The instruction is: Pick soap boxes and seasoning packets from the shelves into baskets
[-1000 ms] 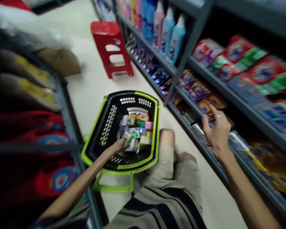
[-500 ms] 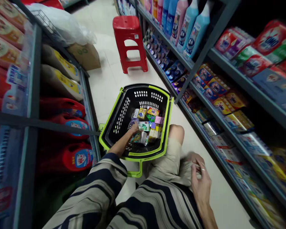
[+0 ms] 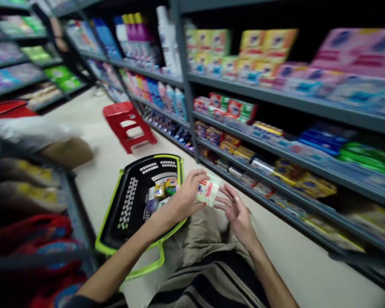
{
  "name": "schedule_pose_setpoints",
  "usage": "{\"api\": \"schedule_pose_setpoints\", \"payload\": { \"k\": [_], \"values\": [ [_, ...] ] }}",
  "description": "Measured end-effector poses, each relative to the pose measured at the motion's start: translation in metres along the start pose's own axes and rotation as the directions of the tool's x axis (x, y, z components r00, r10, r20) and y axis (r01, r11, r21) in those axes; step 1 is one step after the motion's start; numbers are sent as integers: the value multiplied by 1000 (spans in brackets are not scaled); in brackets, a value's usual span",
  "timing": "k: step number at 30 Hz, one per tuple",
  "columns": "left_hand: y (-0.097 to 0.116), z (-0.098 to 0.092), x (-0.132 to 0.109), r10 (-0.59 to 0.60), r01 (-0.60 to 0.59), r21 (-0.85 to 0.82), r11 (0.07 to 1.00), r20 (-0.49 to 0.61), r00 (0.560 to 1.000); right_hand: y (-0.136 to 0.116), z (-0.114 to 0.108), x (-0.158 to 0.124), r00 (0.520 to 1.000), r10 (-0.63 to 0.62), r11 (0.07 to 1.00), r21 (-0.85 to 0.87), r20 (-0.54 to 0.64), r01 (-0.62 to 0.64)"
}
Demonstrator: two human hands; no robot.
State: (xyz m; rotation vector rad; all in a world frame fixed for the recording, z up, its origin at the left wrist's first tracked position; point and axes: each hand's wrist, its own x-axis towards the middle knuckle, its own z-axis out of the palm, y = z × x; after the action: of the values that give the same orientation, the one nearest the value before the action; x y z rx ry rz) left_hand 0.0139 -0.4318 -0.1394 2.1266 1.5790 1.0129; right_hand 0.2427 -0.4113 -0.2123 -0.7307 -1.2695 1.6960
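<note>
My left hand [image 3: 189, 194] grips a small pale green and white soap pack [image 3: 208, 191] with red print, held up over my knees. To the right of the pack is my right hand [image 3: 237, 209], its fingers spread and the tips close to the pack's right end; whether they touch it I cannot tell. Left of my knees stands a black shopping basket [image 3: 111, 222] with a lime green rim. Several small packs [image 3: 160, 191] lie inside it, partly hidden behind my left hand and forearm.
A red plastic stool [image 3: 128, 124] stands on the floor beyond the basket. Along the right run shelves [image 3: 276, 96] of boxed and wrapped goods. On the left, a low shelf holds red bottles [image 3: 35, 229]. Near a cardboard box [image 3: 67, 152] lies a white plastic bag. Part of another person [image 3: 59, 38] shows at the back.
My left hand has come up out of the basket with the soap pack. My right hand has risen from beside my knee to the pack. The view has swung right and up.
</note>
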Motion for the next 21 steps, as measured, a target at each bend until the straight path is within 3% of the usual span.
{"api": "schedule_pose_setpoints", "payload": {
  "k": [1,3,6,8,11,13,15,17,21],
  "values": [
    [20,16,11,71,-70,-16,997,51,996,-15,-8,0,999,-31,999,17,-16,32],
    [53,48,31,104,-93,-88,992,130,986,-40,-34,-9,995,-79,996,47,-66,82],
    [91,91,59,35,37,-310,950,224,974,-66,-86,-41,978,-177,976,107,-111,189],
    [118,121,74,8,131,-497,858,267,964,-78,-119,-64,956,-207,969,93,-209,230],
    [162,170,82,-94,248,-725,642,246,965,-93,-157,-92,854,-240,963,1,-461,271],
    [186,203,80,-143,322,-792,519,291,946,-98,-176,-106,780,-255,961,-59,-571,271],
    [202,229,74,-134,376,-818,434,354,925,-96,-193,-119,746,-259,964,-111,-614,243],
    [209,245,70,-142,387,-829,404,362,921,-88,-208,-132,747,-251,968,-144,-615,206],
    [202,253,69,-211,404,-772,492,344,915,-63,-229,-146,782,-106,994,-71,-614,79]
  ]
}}
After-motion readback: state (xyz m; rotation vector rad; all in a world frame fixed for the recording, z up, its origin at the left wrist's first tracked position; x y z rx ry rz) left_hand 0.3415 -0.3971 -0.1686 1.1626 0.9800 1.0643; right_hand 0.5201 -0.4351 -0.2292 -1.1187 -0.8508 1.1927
